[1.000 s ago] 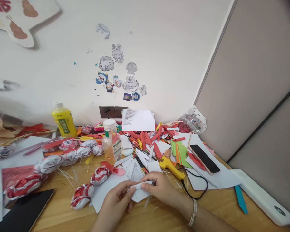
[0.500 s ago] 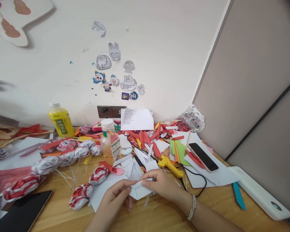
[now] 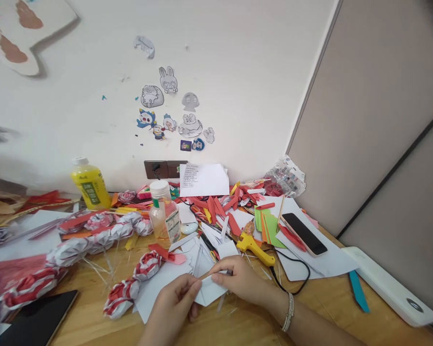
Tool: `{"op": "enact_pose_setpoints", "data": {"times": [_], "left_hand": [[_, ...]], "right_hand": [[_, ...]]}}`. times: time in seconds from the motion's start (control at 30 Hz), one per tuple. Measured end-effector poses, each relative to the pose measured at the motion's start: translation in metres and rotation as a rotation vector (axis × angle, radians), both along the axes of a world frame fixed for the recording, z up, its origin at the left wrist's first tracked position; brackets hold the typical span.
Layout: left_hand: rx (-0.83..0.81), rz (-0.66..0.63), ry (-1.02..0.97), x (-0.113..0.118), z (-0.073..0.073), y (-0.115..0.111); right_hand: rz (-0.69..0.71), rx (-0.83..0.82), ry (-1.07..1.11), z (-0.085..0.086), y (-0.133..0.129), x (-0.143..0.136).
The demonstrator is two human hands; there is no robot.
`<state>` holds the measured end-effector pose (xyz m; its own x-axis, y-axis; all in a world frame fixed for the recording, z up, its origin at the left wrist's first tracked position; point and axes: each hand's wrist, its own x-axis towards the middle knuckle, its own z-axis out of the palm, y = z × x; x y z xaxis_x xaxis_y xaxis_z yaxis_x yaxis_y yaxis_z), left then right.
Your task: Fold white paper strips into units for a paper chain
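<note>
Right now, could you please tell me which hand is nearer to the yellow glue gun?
Right. The right hand is just on the near side of the yellow glue gun; the left hand is farther off, leftward and nearer the camera.

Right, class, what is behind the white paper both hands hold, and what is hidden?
Beyond the held paper lie loose white sheets and, to the right, a yellow glue gun. The paper, left hand and right hand hide whatever lies directly behind them.
</note>
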<state>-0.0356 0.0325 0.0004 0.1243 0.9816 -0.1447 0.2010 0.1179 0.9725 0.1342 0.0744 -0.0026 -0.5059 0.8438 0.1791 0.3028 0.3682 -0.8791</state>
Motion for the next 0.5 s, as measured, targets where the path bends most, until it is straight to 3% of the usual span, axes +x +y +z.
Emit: {"op": "enact_pose_setpoints", "data": {"times": [0.33,0.5], "left_hand": [[0.077,-0.027,0.123,0.0001,-0.0001,-0.0037],[0.201,-0.046,0.298,0.0003,-0.0016,-0.0062]], "right_hand": [[0.040,0.018,0.004,0.0042,-0.0005,0.0022],[0.103,0.032,0.044,0.0068,-0.0070,-0.0022]]}}
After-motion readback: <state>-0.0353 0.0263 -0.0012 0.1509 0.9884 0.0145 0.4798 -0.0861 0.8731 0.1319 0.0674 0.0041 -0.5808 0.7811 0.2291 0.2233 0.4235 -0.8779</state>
